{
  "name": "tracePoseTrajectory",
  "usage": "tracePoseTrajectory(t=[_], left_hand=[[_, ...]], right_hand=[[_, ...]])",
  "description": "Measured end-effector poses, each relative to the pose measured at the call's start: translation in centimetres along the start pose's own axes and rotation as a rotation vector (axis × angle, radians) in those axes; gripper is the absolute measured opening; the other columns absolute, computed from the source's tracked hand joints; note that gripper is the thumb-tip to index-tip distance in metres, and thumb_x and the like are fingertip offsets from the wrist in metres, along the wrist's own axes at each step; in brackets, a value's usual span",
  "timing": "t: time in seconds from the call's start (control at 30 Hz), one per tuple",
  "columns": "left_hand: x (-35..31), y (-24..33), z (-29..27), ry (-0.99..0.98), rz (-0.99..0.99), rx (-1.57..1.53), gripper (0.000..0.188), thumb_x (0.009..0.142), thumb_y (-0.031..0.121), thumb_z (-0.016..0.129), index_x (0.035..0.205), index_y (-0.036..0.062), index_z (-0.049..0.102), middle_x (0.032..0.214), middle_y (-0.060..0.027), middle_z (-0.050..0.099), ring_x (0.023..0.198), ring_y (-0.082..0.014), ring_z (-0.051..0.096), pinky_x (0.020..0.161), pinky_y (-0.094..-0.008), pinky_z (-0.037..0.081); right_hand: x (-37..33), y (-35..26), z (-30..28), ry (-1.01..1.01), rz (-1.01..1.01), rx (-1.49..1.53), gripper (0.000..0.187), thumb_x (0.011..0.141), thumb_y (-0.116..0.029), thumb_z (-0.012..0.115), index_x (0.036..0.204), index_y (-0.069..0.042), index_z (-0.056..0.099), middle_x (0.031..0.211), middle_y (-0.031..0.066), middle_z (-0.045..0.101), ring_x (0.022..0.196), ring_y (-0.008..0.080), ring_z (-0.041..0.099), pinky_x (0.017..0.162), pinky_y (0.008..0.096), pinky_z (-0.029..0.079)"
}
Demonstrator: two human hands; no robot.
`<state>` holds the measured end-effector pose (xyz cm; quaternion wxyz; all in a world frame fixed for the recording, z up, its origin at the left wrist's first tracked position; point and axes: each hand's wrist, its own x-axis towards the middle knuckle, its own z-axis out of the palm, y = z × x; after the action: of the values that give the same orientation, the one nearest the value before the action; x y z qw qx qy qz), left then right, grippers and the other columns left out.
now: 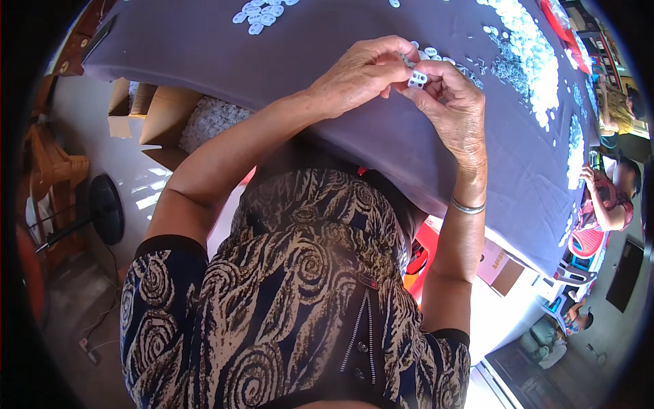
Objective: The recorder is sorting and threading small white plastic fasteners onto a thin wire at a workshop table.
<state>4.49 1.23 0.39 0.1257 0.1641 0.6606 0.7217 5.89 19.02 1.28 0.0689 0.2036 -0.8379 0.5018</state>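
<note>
Both my hands meet over the dark cloth-covered table point(327, 41). My right hand point(453, 102) pinches a small white plastic piece with dark holes point(417, 80) between thumb and fingers. My left hand point(371, 75) is closed at the same spot, fingertips pressed together against the piece or something small beside it; its fingers hide the detail. Just beyond my fingertips lie a few white oval pieces point(429, 52). Small dark metal-looking bits point(473, 76) are scattered to the right of my right hand.
A large heap of white pieces point(528, 54) spreads at the right, beside a pile of thin grey bits point(511, 68). White oval pieces point(257, 15) lie far left. An open cardboard box point(167, 116) holds whitish pieces below the table edge. Other people point(610, 198) sit at the right.
</note>
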Motion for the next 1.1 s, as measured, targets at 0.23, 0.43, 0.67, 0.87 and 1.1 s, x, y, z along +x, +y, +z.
tracePoseTrajectory(t=[0.23, 0.43, 0.67, 0.87, 1.1], left_hand=[[0.0, -1.0, -0.1, -0.022, 0.116, 0.043, 0.022, 0.089, 0.013, 0.060, 0.109, 0.0036, 0.057, 0.082, -0.0011, 0.059, 0.068, -0.0067, 0.052, 0.058, -0.0219, 0.044], [-0.4, -0.7, -0.2, -0.050, 0.088, 0.040, 0.026, 0.090, 0.010, 0.058, 0.115, 0.0045, 0.054, 0.085, -0.0002, 0.058, 0.072, -0.0053, 0.052, 0.061, -0.0203, 0.044], [-0.4, -0.2, -0.2, -0.082, 0.129, 0.138, 0.031, 0.090, 0.010, 0.057, 0.120, 0.0042, 0.052, 0.082, 0.0007, 0.057, 0.070, -0.0058, 0.051, 0.063, -0.0204, 0.044], [-0.4, 0.1, -0.2, -0.054, 0.133, 0.061, 0.027, 0.088, 0.011, 0.056, 0.114, 0.0042, 0.056, 0.074, -0.0004, 0.054, 0.061, -0.0071, 0.048, 0.056, -0.0226, 0.042], [-0.7, 0.6, -0.4, -0.108, 0.019, 0.013, 0.028, 0.090, 0.014, 0.049, 0.115, 0.0063, 0.057, 0.103, -0.0035, 0.058, 0.078, -0.0100, 0.053, 0.068, -0.0254, 0.046]], right_hand=[[0.0, -0.2, 0.3, 0.011, -0.032, -0.013, 0.027, 0.072, 0.007, 0.072, 0.096, -0.004, 0.064, 0.077, -0.0062, 0.054, 0.060, 0.0009, 0.043, 0.051, 0.0164, 0.038], [0.0, -1.5, 0.3, 0.004, -0.070, -0.165, 0.030, 0.070, 0.000, 0.076, 0.096, -0.003, 0.062, 0.077, -0.0034, 0.055, 0.057, 0.0022, 0.045, 0.050, 0.0189, 0.040], [0.0, -1.5, -0.1, -0.080, -0.269, -0.430, 0.027, 0.076, -0.015, 0.074, 0.094, -0.002, 0.058, 0.079, 0.0109, 0.059, 0.058, 0.0229, 0.057, 0.056, 0.0329, 0.047], [-0.3, -1.6, 0.6, -0.103, -0.188, -0.476, 0.023, 0.083, -0.019, 0.067, 0.088, -0.002, 0.052, 0.074, 0.0161, 0.059, 0.068, 0.0363, 0.058, 0.059, 0.0395, 0.047], [-0.4, -1.8, 0.8, -0.097, -0.131, -0.481, 0.030, 0.086, -0.030, 0.063, 0.090, -0.001, 0.055, 0.075, 0.0161, 0.064, 0.075, 0.0346, 0.064, 0.059, 0.0405, 0.051]])
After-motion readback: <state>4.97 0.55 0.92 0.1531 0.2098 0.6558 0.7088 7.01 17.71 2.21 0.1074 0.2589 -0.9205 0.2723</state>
